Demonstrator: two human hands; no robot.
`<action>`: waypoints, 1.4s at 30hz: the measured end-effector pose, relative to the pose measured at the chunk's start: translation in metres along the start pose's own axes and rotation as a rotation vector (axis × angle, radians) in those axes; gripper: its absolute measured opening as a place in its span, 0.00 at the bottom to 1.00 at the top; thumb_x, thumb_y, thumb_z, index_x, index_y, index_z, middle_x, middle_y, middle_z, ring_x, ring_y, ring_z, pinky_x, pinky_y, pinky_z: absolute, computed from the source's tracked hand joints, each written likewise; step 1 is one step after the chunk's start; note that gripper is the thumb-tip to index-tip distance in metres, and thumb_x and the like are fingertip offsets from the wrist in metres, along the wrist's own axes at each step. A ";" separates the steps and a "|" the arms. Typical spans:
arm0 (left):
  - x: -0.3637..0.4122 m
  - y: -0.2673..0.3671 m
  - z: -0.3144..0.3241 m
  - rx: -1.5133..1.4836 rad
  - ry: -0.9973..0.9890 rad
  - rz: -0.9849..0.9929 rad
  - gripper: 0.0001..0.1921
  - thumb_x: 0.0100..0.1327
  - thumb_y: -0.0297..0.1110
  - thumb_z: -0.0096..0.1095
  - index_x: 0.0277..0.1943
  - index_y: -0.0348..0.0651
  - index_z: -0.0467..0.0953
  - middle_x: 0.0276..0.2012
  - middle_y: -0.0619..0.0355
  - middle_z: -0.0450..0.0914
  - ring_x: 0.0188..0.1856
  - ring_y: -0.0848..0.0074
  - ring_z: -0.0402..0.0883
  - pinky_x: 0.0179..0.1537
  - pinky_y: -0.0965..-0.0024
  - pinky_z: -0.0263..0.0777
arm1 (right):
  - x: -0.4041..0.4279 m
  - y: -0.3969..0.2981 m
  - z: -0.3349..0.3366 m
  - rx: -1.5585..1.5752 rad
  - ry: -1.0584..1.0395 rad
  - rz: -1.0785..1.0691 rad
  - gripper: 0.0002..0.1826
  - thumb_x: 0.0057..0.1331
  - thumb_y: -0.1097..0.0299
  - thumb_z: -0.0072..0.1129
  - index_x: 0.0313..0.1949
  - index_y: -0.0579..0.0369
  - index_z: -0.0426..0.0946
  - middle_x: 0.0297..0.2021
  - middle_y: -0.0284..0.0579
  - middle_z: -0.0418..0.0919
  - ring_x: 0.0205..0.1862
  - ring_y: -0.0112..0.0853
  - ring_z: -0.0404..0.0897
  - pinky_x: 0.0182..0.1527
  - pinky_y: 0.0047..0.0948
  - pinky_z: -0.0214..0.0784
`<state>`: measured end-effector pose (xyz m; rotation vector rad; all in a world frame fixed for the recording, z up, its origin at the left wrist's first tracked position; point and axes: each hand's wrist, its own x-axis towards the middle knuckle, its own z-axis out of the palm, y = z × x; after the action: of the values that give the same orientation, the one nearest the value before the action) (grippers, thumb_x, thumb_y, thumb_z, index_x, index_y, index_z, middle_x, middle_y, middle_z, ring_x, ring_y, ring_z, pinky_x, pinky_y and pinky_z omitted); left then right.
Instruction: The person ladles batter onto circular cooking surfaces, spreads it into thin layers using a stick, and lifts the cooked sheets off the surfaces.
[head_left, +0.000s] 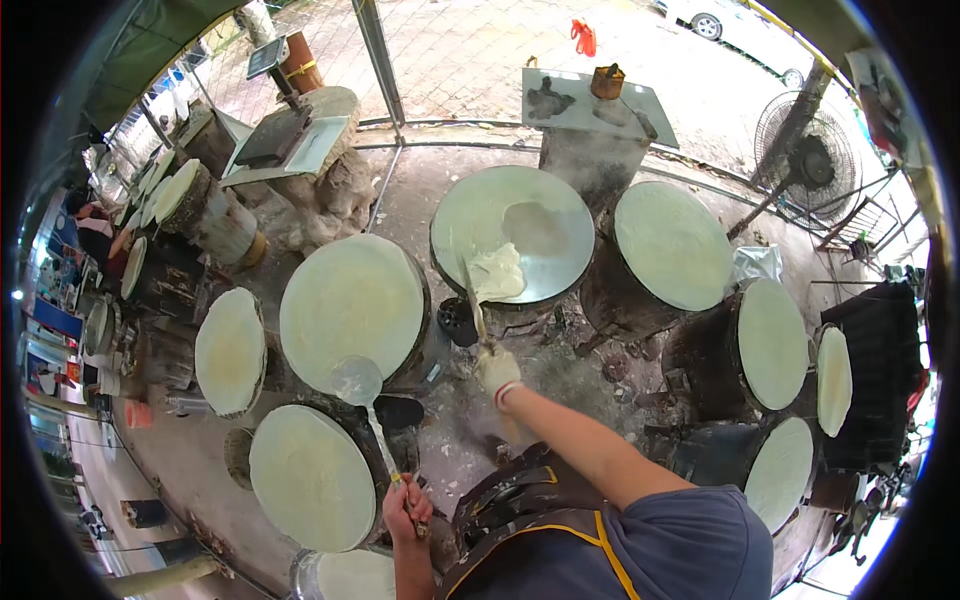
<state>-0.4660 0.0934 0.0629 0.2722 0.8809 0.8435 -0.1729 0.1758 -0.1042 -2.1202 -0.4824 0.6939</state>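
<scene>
My right hand, in a white knit glove, holds the handle of a spreading scraper. Its blade rests at the near left of a round griddle, against a soft lump of pale batter. A thin batter sheet coats the griddle's left and far parts, while the right side shows bare, wet-looking metal. Bare-skinned, my left hand grips a long-handled ladle. The ladle's round bowl hangs over the near edge of a second griddle, which carries a full pale pancake.
Several drum stoves with pancake-covered tops ring me on both sides. Beyond stand a metal-topped stand, a weighing scale and a floor fan. At far left is another person. Wire fencing borders the far side.
</scene>
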 end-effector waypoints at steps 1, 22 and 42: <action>-0.001 0.001 -0.002 0.001 -0.006 -0.006 0.10 0.69 0.32 0.41 0.46 0.38 0.68 0.20 0.62 0.63 0.12 0.84 0.57 0.13 0.78 0.56 | 0.012 0.010 -0.007 -0.035 -0.077 -0.046 0.15 0.63 0.60 0.47 0.42 0.56 0.78 0.32 0.55 0.80 0.33 0.45 0.80 0.36 0.37 0.69; -0.003 -0.101 0.109 -0.002 -0.090 0.025 0.11 0.66 0.26 0.45 0.50 0.40 0.68 0.19 0.63 0.60 0.11 0.87 0.55 0.11 0.82 0.54 | 0.049 0.068 -0.174 -0.095 -0.356 -0.090 0.22 0.65 0.54 0.45 0.43 0.62 0.75 0.35 0.66 0.77 0.43 0.55 0.76 0.44 0.46 0.68; 0.021 -0.191 0.223 -0.116 -0.050 0.006 0.11 0.66 0.26 0.44 0.50 0.39 0.70 0.20 0.64 0.60 0.11 0.87 0.55 0.11 0.82 0.52 | 0.125 0.065 -0.327 -0.365 -0.731 -0.502 0.20 0.66 0.56 0.43 0.44 0.60 0.73 0.41 0.64 0.76 0.46 0.53 0.75 0.47 0.46 0.68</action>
<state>-0.1849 0.0106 0.0896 0.1939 0.7823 0.8861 0.1349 0.0130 -0.0316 -1.8777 -1.5743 1.1278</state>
